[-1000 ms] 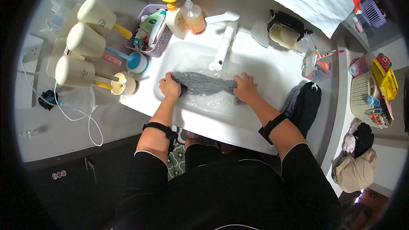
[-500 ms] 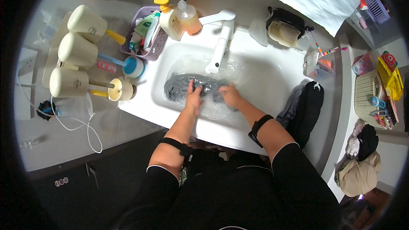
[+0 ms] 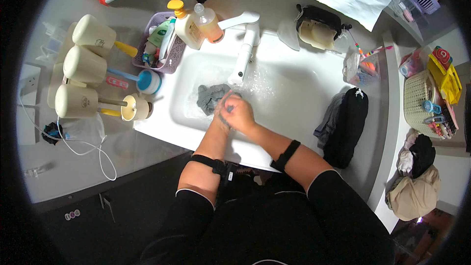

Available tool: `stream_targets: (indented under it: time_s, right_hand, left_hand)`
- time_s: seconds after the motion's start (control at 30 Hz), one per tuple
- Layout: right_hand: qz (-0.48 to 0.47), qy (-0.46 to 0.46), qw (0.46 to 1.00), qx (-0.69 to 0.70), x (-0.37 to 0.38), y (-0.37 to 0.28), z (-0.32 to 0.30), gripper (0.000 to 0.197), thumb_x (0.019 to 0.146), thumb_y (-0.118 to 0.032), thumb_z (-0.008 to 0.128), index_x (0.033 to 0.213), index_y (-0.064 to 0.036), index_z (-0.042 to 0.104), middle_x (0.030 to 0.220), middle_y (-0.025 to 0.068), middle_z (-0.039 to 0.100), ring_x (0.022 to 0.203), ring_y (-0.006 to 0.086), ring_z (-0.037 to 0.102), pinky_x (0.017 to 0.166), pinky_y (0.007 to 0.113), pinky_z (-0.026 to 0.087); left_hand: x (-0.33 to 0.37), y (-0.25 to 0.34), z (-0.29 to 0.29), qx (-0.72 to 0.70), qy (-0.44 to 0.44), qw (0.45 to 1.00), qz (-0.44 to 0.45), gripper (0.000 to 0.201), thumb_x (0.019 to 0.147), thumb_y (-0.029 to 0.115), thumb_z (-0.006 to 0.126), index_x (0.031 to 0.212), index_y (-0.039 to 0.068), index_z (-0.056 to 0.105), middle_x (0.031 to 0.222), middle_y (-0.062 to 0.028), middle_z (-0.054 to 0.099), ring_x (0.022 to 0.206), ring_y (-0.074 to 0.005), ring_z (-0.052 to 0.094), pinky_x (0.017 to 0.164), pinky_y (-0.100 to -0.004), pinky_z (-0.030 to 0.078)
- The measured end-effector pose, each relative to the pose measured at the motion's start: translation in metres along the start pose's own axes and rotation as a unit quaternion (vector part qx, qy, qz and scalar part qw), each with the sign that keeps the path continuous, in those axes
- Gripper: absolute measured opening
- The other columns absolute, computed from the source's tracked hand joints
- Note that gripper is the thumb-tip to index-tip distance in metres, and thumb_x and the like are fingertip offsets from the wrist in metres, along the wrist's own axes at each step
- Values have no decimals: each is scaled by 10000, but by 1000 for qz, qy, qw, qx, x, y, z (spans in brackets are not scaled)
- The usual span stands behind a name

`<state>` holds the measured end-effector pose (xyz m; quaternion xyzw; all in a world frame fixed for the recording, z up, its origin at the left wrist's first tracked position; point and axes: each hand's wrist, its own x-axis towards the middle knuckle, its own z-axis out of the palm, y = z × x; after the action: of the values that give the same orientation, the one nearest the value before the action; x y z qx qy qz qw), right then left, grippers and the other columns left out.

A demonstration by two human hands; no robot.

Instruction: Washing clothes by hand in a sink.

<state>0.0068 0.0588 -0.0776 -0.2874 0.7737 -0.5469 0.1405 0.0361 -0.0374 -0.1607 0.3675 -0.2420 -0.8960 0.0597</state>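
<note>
A wet grey cloth (image 3: 212,98) lies bunched in the left part of the white sink (image 3: 299,113), in shallow water. My two hands meet at its near right end. My right hand (image 3: 240,113) is closed in a fist around the cloth's end. Just left of it, my left hand (image 3: 222,116) grips the same cloth, its fingers partly hidden by the cloth and my right hand. The white faucet (image 3: 243,61) reaches over the sink just beyond my hands, above bubbly water.
Behind the sink stand a pump bottle (image 3: 189,28), a clear bottle of orange liquid (image 3: 209,23) and a purple basket (image 3: 172,58). Cream cups (image 3: 76,101) hang at left. Dark clothes (image 3: 347,127) lie on the right rim; a woven basket (image 3: 417,105) sits farther right.
My hands have come together, the right one moving left and closing. The grey cloth has gone from spread lengthwise in the water to a smaller bunch. The view has shifted slightly.
</note>
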Motion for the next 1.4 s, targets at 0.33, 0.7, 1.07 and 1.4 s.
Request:
stream_targets:
  time_s: [0.33, 0.7, 1.07, 1.4]
  right_hand:
    - [173, -82, 936, -295, 10, 77, -89, 538, 820, -513, 486, 858, 5, 624, 867, 174, 586, 792, 348, 574, 709, 422, 476]
    - [99, -367, 813, -440, 3, 102, -90, 535, 797, -418, 579, 1286, -275, 415, 1452, 150, 0, 1297, 450, 31, 983, 634, 175]
    - [-74, 39, 991, 103, 16, 93, -29, 166, 583, -145, 656, 702, -37, 613, 938, 132, 563, 889, 321, 518, 792, 397, 427]
    - [-93, 91, 990, -57, 16, 46, -33, 98, 681, -105, 601, 613, -41, 570, 735, 78, 556, 682, 299, 543, 667, 374, 450]
  left_hand:
    - [-9, 18, 2, 229, 167, 954, 100, 393, 772, 237, 595, 1114, 97, 462, 903, -93, 571, 794, -271, 592, 630, -366, 508]
    - [0, 1, -3, 724, 90, 683, -46, 565, 765, 232, 586, 1292, 227, 382, 1081, -89, 565, 899, -301, 546, 781, -379, 441]
    - [1, -4, 52, 172, 11, 968, -183, 540, 831, 540, 405, 1177, 133, 484, 1108, -75, 530, 983, -233, 510, 794, -387, 433]
    - [32, -22, 17, -103, -284, 924, -233, 213, 865, 211, 473, 1002, 59, 532, 912, -64, 584, 876, -224, 562, 832, -365, 457]
